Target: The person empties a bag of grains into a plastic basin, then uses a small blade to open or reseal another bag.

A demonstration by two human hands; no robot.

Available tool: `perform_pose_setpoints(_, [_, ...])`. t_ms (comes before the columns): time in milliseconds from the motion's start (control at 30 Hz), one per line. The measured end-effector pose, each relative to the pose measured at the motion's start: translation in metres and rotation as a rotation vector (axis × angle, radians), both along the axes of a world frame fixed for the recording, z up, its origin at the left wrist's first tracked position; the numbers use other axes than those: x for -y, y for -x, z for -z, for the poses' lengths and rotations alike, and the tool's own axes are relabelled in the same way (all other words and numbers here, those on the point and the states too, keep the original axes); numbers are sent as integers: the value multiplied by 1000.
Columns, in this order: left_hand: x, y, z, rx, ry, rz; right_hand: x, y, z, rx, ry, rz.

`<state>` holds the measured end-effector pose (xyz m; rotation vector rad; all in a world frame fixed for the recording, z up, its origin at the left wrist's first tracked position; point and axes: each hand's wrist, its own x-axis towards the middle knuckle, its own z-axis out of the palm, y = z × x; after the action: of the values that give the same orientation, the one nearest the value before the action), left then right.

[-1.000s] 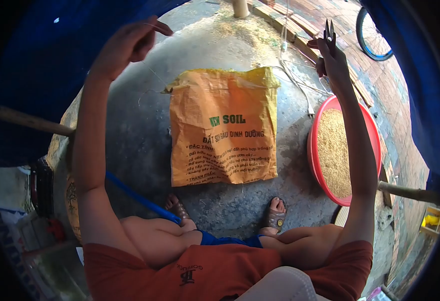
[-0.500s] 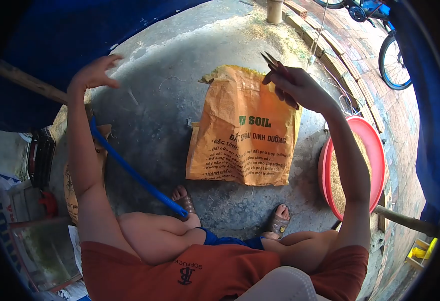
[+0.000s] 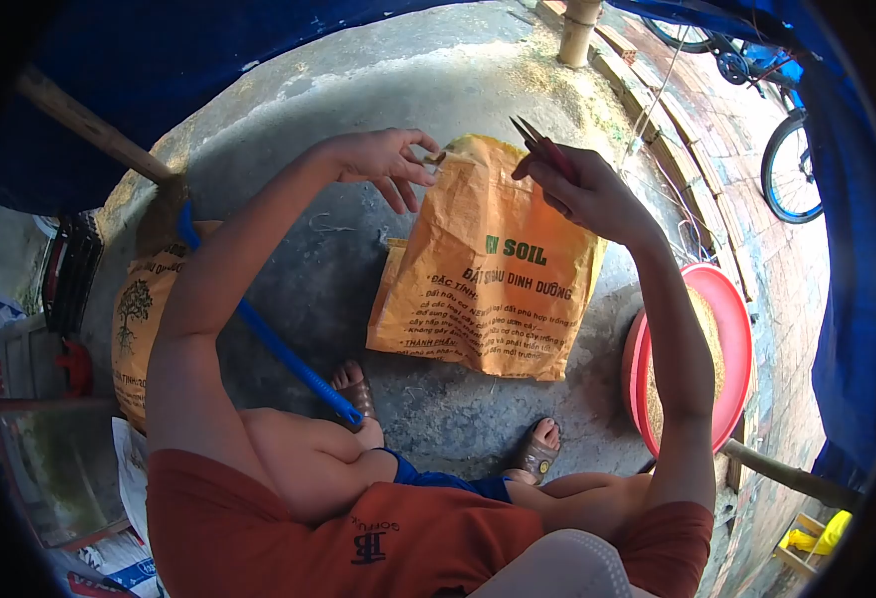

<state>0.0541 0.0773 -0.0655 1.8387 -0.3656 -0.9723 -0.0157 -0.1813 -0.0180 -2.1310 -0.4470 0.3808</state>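
An orange printed soil sack (image 3: 488, 269) stands on the concrete between my feet, its yellowish top edge facing away from me. My left hand (image 3: 388, 167) is at its upper left corner, fingers apart, with the folded corner showing between the fingertips. Over the upper right part of the sack, my right hand (image 3: 582, 194) is wrapped round a pair of red-handled scissors (image 3: 554, 154). Their pointed blades aim up and left, slightly parted, beyond the sack's top edge.
A pink basin (image 3: 737, 359) of grain or husks stands at right, partly behind my forearm. A blue corrugated hose (image 3: 298, 369) lies at left, near another printed sack (image 3: 139, 329). Farther off are a post (image 3: 579, 35), a bicycle (image 3: 792, 164) and blue tarpaulin (image 3: 188, 60).
My left hand has swung right, from out over the floor to the sack's upper left corner. My right hand keeps the scissors, slightly lower and further left. The view has shifted a little.
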Motion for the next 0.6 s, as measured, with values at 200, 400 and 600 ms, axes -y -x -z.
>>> perform_pose_setpoints(200, [-19,-21,-7,241,-141,51,-5,5,1,-154,-83,69])
perform_pose_setpoints(400, [-22,-15,-61,372,110,6,-28,9,8,-763,-668,-23])
perform_pose_setpoints(600, [-7,-8,-61,638,305,-70,-51,12,26,-279,-187,170])
